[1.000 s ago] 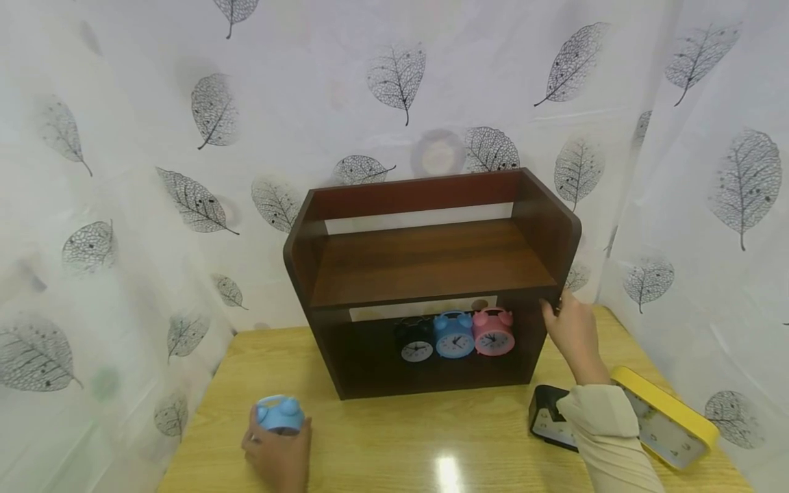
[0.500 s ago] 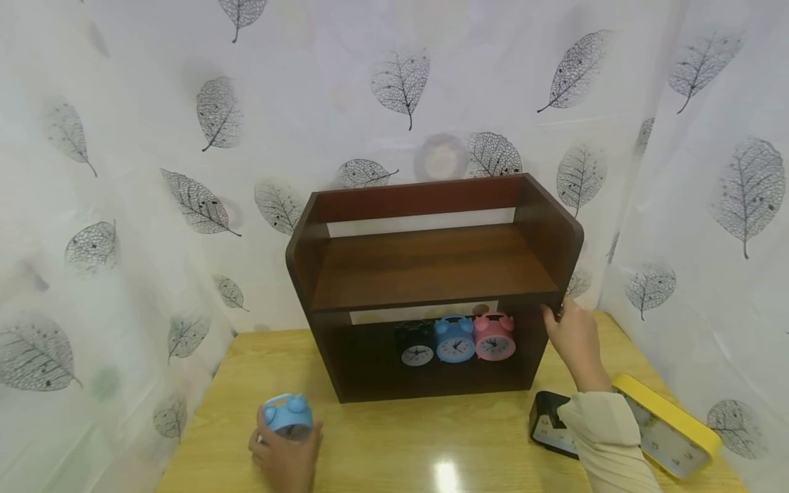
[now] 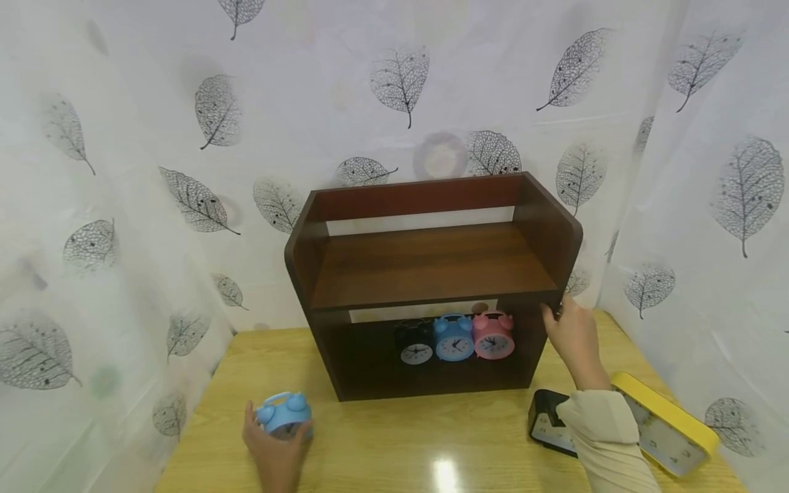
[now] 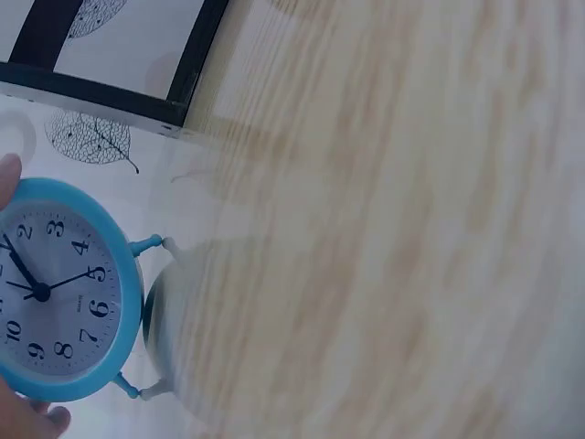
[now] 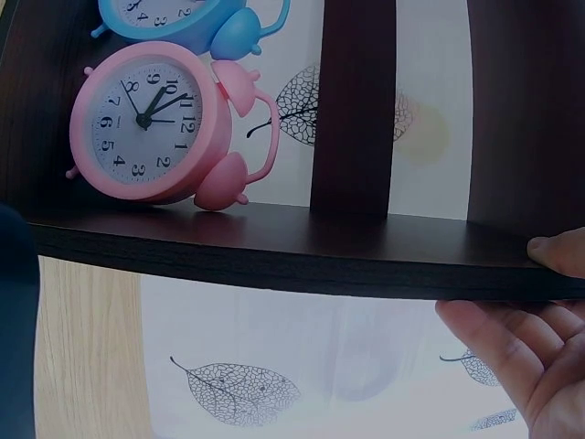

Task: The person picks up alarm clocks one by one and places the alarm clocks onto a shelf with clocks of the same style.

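On the table at front left, a light-blue twin-bell alarm clock stands with my left hand round its lower sides. In the left wrist view, the blue clock's dial faces the camera and its feet point at the tabletop; fingertips lie at opposite sides of its rim. My right hand grips the right side panel of a dark-brown desk shelf; in the right wrist view, digits lie on both faces of the panel. A black, a blue and a pink alarm clock stand inside the lower compartment.
The black clock, the other blue clock and the pink one stand side by side, right of the compartment's middle. Beside my right sleeve lie a black clock and a yellow rectangular clock. Leaf-patterned sheeting surrounds the wooden table.
My left hand first moves slightly right with the blue clock, then shifts back left around it. My right hand keeps its hold on the shelf panel. The head view shifts slightly.
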`<state>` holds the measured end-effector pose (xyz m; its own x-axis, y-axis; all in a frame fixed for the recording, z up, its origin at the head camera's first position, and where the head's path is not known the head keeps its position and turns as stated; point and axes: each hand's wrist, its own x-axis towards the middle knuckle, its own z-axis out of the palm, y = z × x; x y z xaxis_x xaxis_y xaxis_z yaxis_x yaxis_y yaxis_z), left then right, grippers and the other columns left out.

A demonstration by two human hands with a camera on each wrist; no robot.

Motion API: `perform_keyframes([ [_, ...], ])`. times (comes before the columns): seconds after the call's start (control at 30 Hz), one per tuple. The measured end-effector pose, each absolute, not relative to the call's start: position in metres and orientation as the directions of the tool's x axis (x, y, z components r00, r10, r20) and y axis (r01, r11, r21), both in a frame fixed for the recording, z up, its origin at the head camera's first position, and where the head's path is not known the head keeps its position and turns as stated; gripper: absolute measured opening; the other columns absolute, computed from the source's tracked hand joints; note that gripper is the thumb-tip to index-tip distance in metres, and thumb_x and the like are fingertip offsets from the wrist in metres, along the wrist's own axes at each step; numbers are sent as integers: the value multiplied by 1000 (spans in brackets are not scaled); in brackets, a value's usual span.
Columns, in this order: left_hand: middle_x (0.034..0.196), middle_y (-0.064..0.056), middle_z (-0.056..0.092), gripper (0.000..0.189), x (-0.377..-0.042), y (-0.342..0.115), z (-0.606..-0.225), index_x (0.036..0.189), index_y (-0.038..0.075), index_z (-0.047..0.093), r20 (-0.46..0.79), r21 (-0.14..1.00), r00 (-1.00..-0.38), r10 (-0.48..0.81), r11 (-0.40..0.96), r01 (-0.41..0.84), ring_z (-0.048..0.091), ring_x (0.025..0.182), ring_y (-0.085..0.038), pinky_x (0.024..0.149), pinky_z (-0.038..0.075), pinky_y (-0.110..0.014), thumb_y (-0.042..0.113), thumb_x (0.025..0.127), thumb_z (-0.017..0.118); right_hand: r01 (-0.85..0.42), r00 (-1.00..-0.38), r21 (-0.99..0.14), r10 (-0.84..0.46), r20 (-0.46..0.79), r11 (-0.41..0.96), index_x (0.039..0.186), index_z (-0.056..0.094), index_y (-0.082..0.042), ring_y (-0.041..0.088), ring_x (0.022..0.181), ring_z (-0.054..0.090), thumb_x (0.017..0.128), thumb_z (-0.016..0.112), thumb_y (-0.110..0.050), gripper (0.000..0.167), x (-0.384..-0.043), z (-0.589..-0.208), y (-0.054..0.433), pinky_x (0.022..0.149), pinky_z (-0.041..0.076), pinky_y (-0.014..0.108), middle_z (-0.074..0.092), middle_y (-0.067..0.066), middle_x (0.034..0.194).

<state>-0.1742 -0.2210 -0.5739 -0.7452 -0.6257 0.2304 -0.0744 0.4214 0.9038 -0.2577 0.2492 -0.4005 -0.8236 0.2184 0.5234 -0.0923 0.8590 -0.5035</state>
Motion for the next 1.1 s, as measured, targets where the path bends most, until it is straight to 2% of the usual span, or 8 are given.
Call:
perform_keyframes([
  [0.13, 146, -33, 24, 116, -174, -224, -574, 151, 17, 9, 203, 922, -771, -604, 382, -57, 26, 132, -54, 106, 20, -66, 22, 65, 86, -88, -825, -506, 221, 520, 858, 90, 54, 12, 55, 74, 58, 87, 59, -11, 23, -258, -401, 249, 65, 43, 59, 62, 37, 82],
  [0.47, 146, -33, 26, 117, -175, -225, -571, 151, 20, 7, 83, 953, -776, -625, 277, -120, 30, 130, -53, 103, 24, -65, 33, 65, 86, -112, -808, -501, 215, 549, 858, 87, 54, 11, 55, 71, 58, 86, 59, -10, 21, -259, -401, 249, 62, 42, 58, 62, 36, 79],
  [0.57, 140, -32, 38, 108, -174, -228, -572, 147, 14, 21, 67, 937, -775, -629, 307, -168, 38, 126, -49, 99, 31, -62, 39, 64, 85, -114, -808, -500, 213, 550, 858, 87, 53, 11, 54, 71, 58, 86, 59, -10, 21, -259, -401, 249, 61, 42, 58, 62, 36, 79],
  [0.7, 117, -25, 59, 81, -173, -231, -576, 123, 3, 48, 106, 889, -755, -647, 402, -219, 55, 107, -38, 83, 44, -43, 42, 63, 85, -108, -814, -500, 213, 541, 859, 87, 54, 11, 54, 71, 58, 86, 59, -11, 22, -258, -401, 249, 61, 43, 58, 62, 36, 79],
  [0.83, 102, -22, 65, 66, -173, -233, -578, 106, 1, 54, 156, 864, -749, -644, 457, -213, 60, 95, -32, 68, 42, -22, 39, 62, 86, -97, -820, -502, 217, 530, 859, 88, 54, 11, 53, 71, 58, 87, 59, -11, 23, -258, -401, 249, 62, 43, 58, 63, 35, 80],
  [0.9, 103, -24, 65, 66, -172, -232, -577, 106, 0, 54, 155, 865, -756, -636, 457, -208, 60, 96, -34, 70, 43, -23, 38, 63, 86, -91, -821, -505, 222, 526, 858, 88, 54, 11, 53, 71, 58, 87, 59, -11, 23, -258, -401, 249, 62, 43, 58, 62, 35, 80],
  [1.03, 106, -26, 64, 66, -171, -231, -574, 106, -1, 53, 133, 871, -765, -631, 443, -214, 61, 100, -39, 79, 47, -42, 38, 64, 85, -86, -823, -510, 228, 521, 856, 87, 54, 11, 52, 71, 58, 87, 59, -11, 22, -258, -402, 249, 62, 43, 57, 62, 35, 79],
  [1.1, 105, -27, 64, 65, -171, -230, -573, 105, -2, 53, 129, 867, -764, -633, 445, -223, 61, 99, -40, 79, 47, -45, 38, 64, 85, -86, -822, -511, 229, 522, 855, 87, 54, 10, 52, 70, 58, 87, 59, -11, 23, -257, -401, 249, 62, 43, 57, 62, 35, 79],
])
